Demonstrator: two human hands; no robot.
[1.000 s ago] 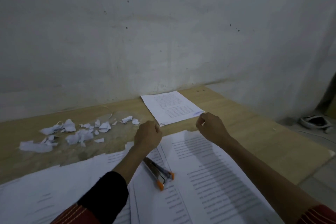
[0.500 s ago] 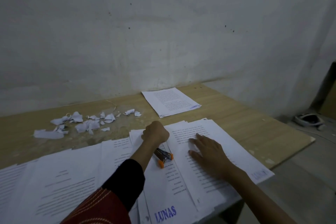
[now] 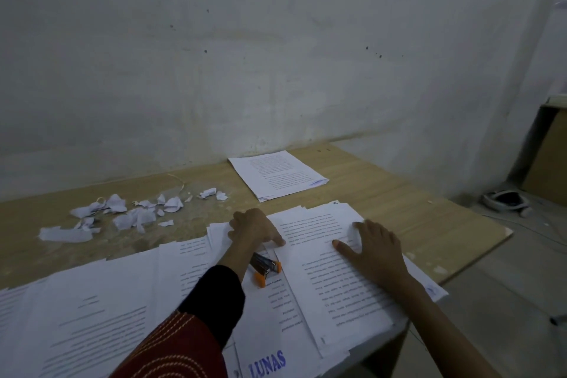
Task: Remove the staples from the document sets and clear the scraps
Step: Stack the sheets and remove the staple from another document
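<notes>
Top document set (image 3: 325, 267) lies at the tabletop (image 3: 399, 193) front-right corner. It's thin, floppy paper that tears easily, so pin it flat and work at the stapled corner (staple not visible). Right hand (image 3: 379, 250) is spread flat on it. Left hand (image 3: 253, 228) is loosely fisted, thumb tip on its left edge. Orange-ended staple tool (image 3: 266, 266) lies beside the left wrist. Scraps (image 3: 122, 216) lie back-left.

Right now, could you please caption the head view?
Left hand and right hand rest on papers near a stapler; scraps lie left.
</notes>
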